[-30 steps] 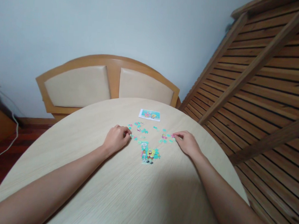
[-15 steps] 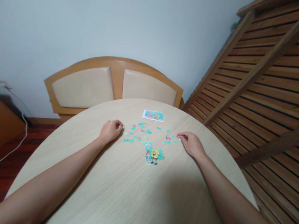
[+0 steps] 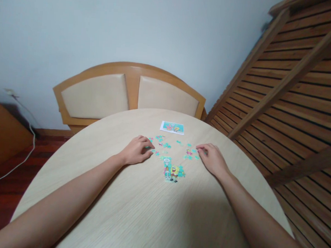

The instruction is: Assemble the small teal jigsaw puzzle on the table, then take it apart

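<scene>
My left hand (image 3: 138, 150) is over the left-hand part of the loose jigsaw pieces (image 3: 167, 146), its thumb and forefinger apart with a gap between them. It covers several of those pieces. On the right, my right hand (image 3: 213, 158) rests on the table with thumb and forefinger tips close together at a small pinkish jigsaw piece (image 3: 198, 151), mostly hidden by the fingers. More loose pieces (image 3: 189, 152) lie just left of it. Between the hands and nearer me is a joined jigsaw section (image 3: 174, 170) with a yellow square figure and a pale tall figure.
A picture card (image 3: 172, 127) of the jigsaw lies beyond the pieces. Everything rests on a round pale wooden table (image 3: 127, 211). Behind it stands a padded wooden bench back (image 3: 96, 94) against the wall, and a slatted wooden frame (image 3: 289, 89) leans at the right.
My left hand has moved right over the left-hand pieces, and its pinched fingers have come apart. My right hand has stayed in nearly the same place. The view has turned slightly left.
</scene>
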